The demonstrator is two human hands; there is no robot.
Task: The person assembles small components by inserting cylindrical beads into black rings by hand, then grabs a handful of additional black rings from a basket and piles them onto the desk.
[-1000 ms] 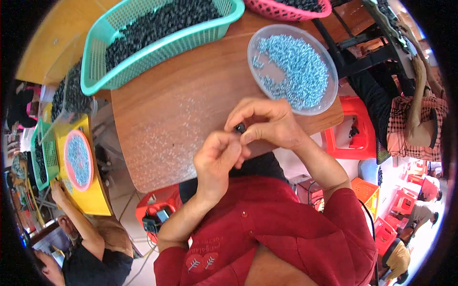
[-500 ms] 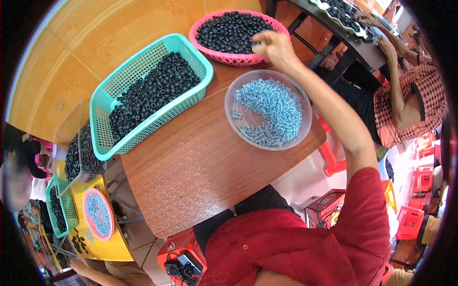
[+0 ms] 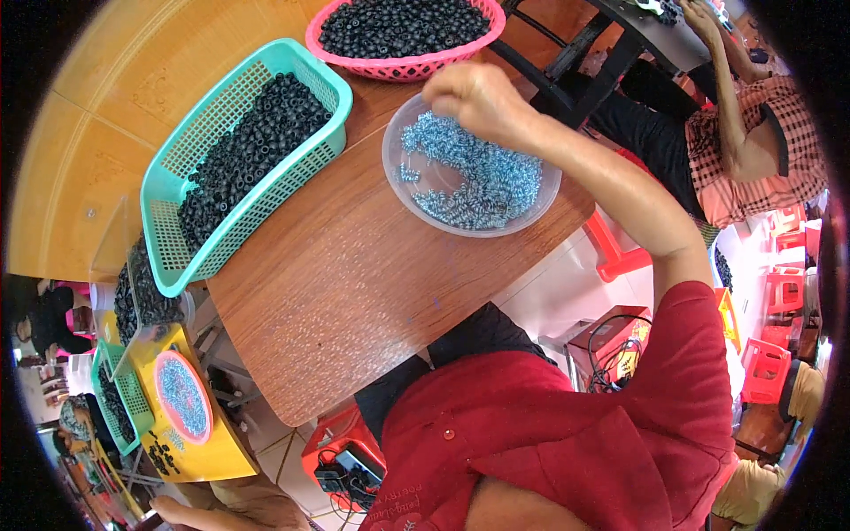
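Note:
My right hand is over the far rim of a clear round plastic bowl, fingers curled together. What the fingers hold, if anything, is hidden. Small bluish, shiny coil springs fill much of the bowl, leaving a bare patch at its left. Beyond the hand stands a pink oval basket heaped with small black ring-like parts. At the left, a turquoise rectangular basket holds more black parts with holes through them. My left hand does not show.
Baskets and bowl stand on a brown wooden table. Red stools are on the floor. To the left, a yellow table bears a pink tray of springs. Another person works at a dark table on the right.
My right hand has come back from the pink basket to above the bowl of springs. The whole view has shifted, so baskets and bowl appear higher and farther left.

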